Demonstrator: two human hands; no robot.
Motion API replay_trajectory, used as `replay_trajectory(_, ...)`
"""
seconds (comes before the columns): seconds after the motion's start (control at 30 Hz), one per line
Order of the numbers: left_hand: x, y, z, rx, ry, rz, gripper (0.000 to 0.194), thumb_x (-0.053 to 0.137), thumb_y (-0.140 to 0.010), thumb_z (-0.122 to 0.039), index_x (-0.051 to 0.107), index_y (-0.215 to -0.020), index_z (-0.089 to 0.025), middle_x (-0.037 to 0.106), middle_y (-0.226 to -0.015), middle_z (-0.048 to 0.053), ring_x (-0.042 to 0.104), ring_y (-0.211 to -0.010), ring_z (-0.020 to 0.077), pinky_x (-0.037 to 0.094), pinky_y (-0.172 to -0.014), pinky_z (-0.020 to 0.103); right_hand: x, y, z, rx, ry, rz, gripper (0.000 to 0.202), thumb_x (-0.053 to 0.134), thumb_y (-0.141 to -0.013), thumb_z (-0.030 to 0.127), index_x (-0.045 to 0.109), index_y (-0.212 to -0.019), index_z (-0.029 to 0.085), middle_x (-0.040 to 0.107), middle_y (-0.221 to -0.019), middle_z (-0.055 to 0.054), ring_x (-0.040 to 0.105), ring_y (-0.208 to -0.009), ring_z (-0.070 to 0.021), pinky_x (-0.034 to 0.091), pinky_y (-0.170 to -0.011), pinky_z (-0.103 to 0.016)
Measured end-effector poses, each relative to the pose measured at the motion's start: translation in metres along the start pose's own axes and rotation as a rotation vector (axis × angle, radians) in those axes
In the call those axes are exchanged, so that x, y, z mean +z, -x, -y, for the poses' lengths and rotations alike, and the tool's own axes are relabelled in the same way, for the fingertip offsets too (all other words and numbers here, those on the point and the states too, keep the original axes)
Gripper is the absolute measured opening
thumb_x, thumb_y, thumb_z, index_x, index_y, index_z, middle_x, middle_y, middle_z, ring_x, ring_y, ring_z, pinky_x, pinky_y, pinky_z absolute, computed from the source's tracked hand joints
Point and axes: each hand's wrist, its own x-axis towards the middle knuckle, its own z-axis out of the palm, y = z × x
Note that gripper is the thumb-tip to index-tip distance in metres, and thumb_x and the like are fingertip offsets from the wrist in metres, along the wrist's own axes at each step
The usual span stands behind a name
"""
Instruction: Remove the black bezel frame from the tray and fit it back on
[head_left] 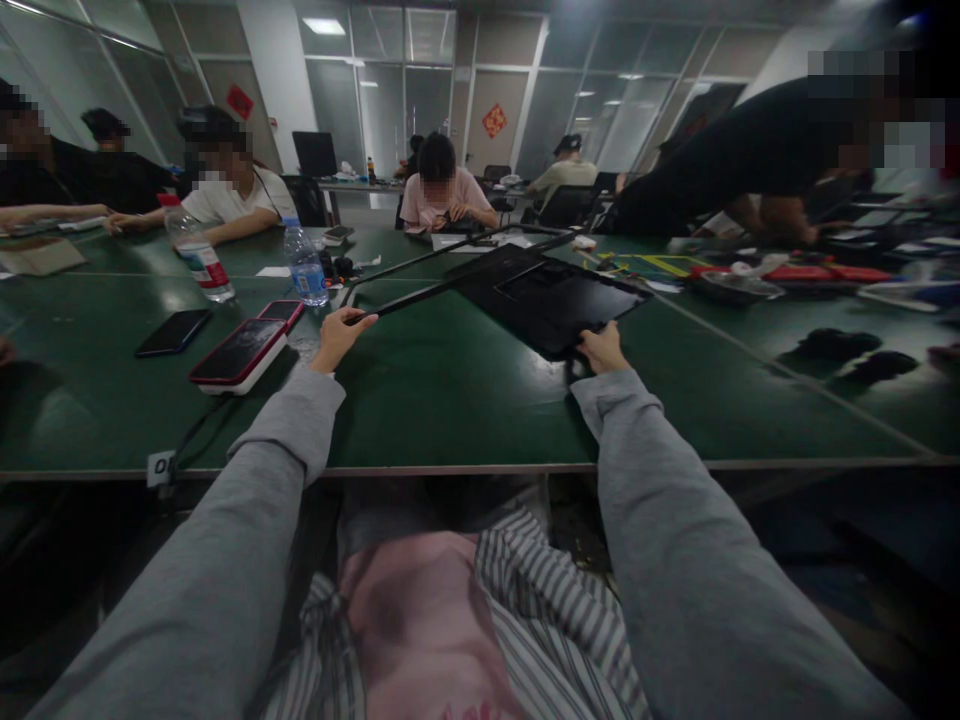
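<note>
The left grip [341, 340] is closed on the near corner of a thin black frame [416, 298]; the right grip [604, 350] pinches the near edge of a black panel [551, 300]. The frame overlaps the panel over the green surface [457, 405]. Leftward are a red-edged phone [244, 348] and water bottle [306, 265].

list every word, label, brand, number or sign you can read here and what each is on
"OI" or "01", I can't tell which: white tag at the table's near edge.
Too blurred to read: labels on the red-labelled bottle and blue-labelled bottle; markings on the red diamond sign.
Cut off, unreadable: lettering low on the pink shirt.
</note>
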Motion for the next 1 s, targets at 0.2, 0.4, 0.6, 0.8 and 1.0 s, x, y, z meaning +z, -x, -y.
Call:
replay_trajectory(0.2,-0.001,0.002,-0.004,0.044,-0.055,-0.057,0.036,0.081,-0.079,-0.047,0.078,-0.101,-0.019,0.078,-0.105,0.009,0.071,-0.104,0.0260,0.053,-0.097,0.038,0.004,0.001,0.007,0.076,-0.017,0.345,0.072,0.070,-0.071,0.014,0.058,-0.142,0.022,0.069,-0.088,-0.002,0.064,-0.074,-0.0177,0.059,-0.072,-0.035)
replay_trajectory(0.4,-0.003,0.004,-0.007,0.090,-0.138,-0.079,0.034,0.084,-0.078,-0.048,0.077,-0.099,-0.021,0.078,-0.104,0.008,0.069,-0.106,0.0265,0.050,-0.098,0.040,0.014,-0.005,-0.002,-0.197,0.276,0.064,0.050,0.073,-0.076,0.027,0.068,-0.124,0.014,0.067,-0.083,-0.006,0.065,-0.085,-0.0233,0.053,-0.099,-0.048)
replay_trajectory(0.6,-0.002,0.010,-0.016,0.176,-0.196,-0.036,0.030,0.085,-0.079,-0.044,0.077,-0.098,-0.022,0.076,-0.104,0.008,0.067,-0.106,0.0267,0.049,-0.098,0.041,0.013,-0.009,0.014,-0.084,-0.161,0.017,0.052,0.040,-0.099,0.068,0.061,-0.115,0.024,0.065,-0.085,-0.005,0.068,-0.083,-0.0208,0.060,-0.083,-0.041)
replay_trajectory(0.8,0.001,0.015,-0.022,0.264,-0.247,0.087,0.031,0.087,-0.077,-0.045,0.076,-0.097,-0.024,0.075,-0.103,0.007,0.066,-0.104,0.0259,0.048,-0.100,0.041,0.009,-0.014,0.012,0.027,-0.219,0.167,0.041,0.068,-0.087,0.061,0.060,-0.102,0.024,0.061,-0.079,-0.003,0.063,-0.075,-0.0198,0.060,-0.075,-0.038)
replay_trajectory(1.0,0.000,0.012,-0.013,0.244,-0.266,0.149,0.032,0.086,-0.077,-0.048,0.077,-0.098,-0.025,0.074,-0.106,0.007,0.063,-0.110,0.0276,0.046,-0.103,0.042,0.020,-0.012,-0.003,-0.217,0.190,0.070,0.029,0.068,-0.081,0.033,0.066,-0.105,0.018,0.067,-0.096,-0.009,0.064,-0.095,-0.0243,0.053,-0.100,-0.047)
